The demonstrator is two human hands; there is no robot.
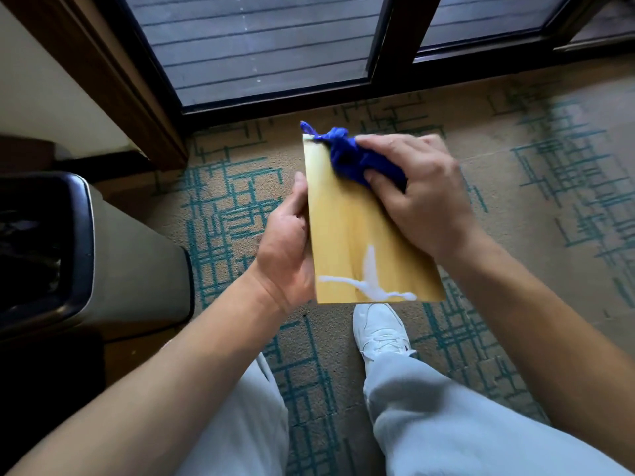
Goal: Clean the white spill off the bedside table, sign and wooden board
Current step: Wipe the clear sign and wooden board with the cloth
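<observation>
Bare forearms reach in from the bottom corners, over pale grey trousers (464,424) of soft cloth and 1 white laced shoe (379,329) set on the carpet (536,235). That carpet is a beige, short-pile weave crossed by teal line patterns.

Held in the air between the 2 hands, above the carpet and just ahead of the shoe, is the board (357,235): a thin, flat rectangle of smooth yellow wood with faint lengthwise grain. Its long axis runs away from the person, near edge low in the view and far edge toward the window (261,46), tilted slightly so the far end leans left. The broad face is turned up to the camera.

The left hand (287,245) grips the board's left long edge, thumb lying along the top face beside the rim and the fingers hidden beneath. The right hand (422,197) is curled round a crumpled blue cloth (347,156), pinching it between thumb and fingers and pressing it onto the board's far end; a twisted tail of the cloth sticks out past the far left corner.

A white spill (369,280) lies on the board's near end, glossy and thick: 1 streak running along the near edge and another branching up from it toward the middle.

At the left stands a bin (137,262) with beige sides, rounded corners and a shiny dark rim. Dark frames bound the window.
</observation>
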